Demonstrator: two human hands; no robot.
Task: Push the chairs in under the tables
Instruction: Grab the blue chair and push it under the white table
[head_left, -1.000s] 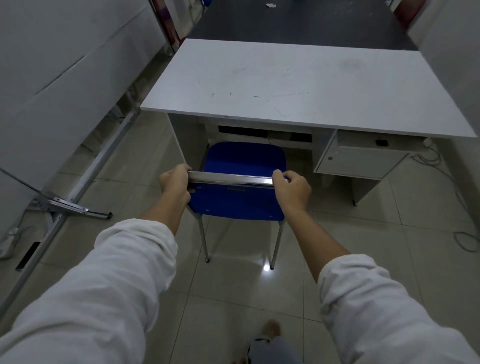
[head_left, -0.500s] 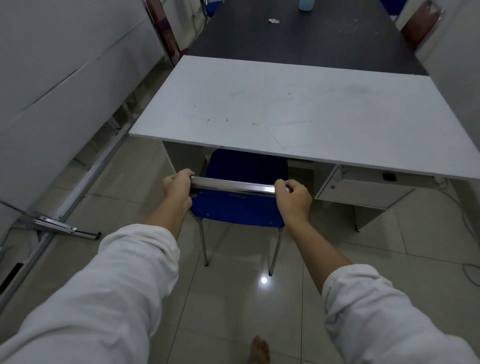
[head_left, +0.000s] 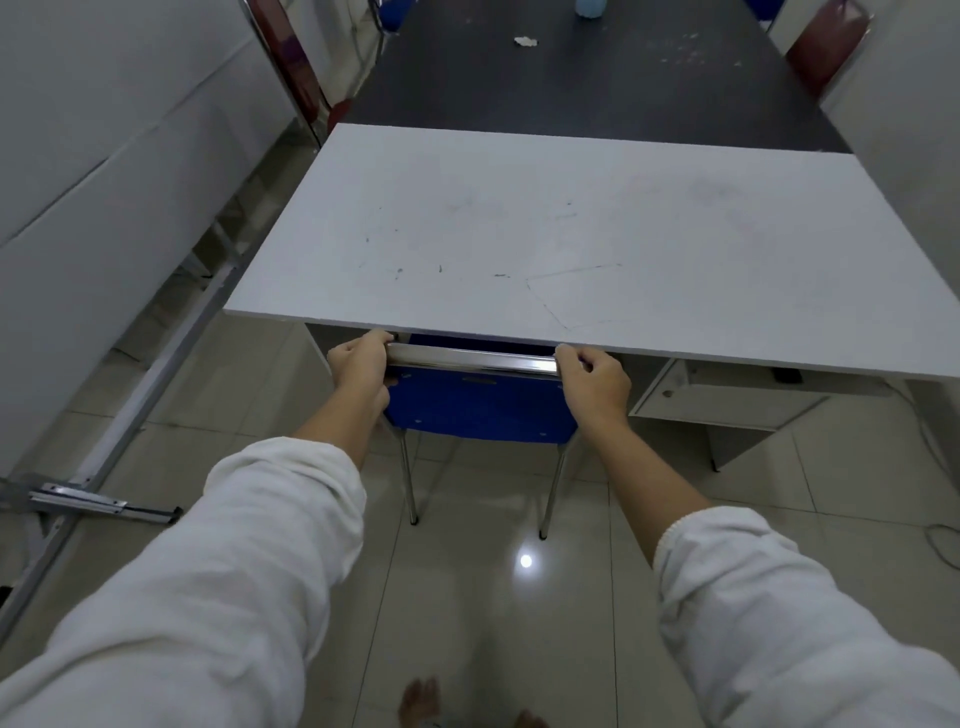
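Observation:
A blue chair (head_left: 480, 408) with chrome legs stands at the front of a white desk (head_left: 545, 244). Its seat is hidden under the desktop; only the blue backrest and the shiny metal top rail show, right at the desk's front edge. My left hand (head_left: 361, 364) is closed around the left end of that rail. My right hand (head_left: 592, 382) grips the right end. Both arms in white sleeves reach forward from the bottom of the view.
A white drawer unit (head_left: 727, 395) hangs under the desk's right side. A dark table (head_left: 597, 78) with a bottle and scrap lies behind, dark red chairs (head_left: 826, 47) beside it. A white partition (head_left: 104, 182) with a metal floor foot (head_left: 98, 506) runs along the left. Cables (head_left: 935, 540) lie right.
The chair has slid forward under the desk; its blue seat, visible before, is now hidden by the desktop. Both hands stayed on the rail and I moved closer.

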